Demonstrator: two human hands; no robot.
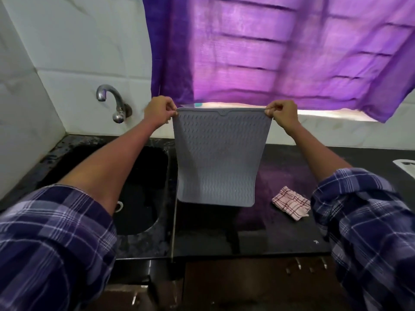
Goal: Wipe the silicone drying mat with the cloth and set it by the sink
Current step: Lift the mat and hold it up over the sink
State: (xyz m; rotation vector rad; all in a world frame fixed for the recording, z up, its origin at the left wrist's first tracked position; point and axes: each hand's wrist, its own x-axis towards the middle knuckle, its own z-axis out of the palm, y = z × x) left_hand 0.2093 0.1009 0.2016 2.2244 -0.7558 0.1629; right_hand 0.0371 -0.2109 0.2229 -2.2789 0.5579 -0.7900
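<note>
A grey ribbed silicone drying mat [219, 158] hangs upright in the air above the black counter, just right of the sink. My left hand [160, 110] pinches its top left corner and my right hand [282, 113] pinches its top right corner. The mat's lower edge curls slightly toward me, above the counter. A red-and-white checked cloth [289, 203] lies crumpled on the counter to the right of the mat, with neither hand touching it.
A dark sink [143, 176] is set into the black counter [247, 232] on the left, with a chrome tap [113, 102] on the white tiled wall above it. A purple curtain [280, 46] hangs behind the mat. A white object [405, 164] sits at the far right edge.
</note>
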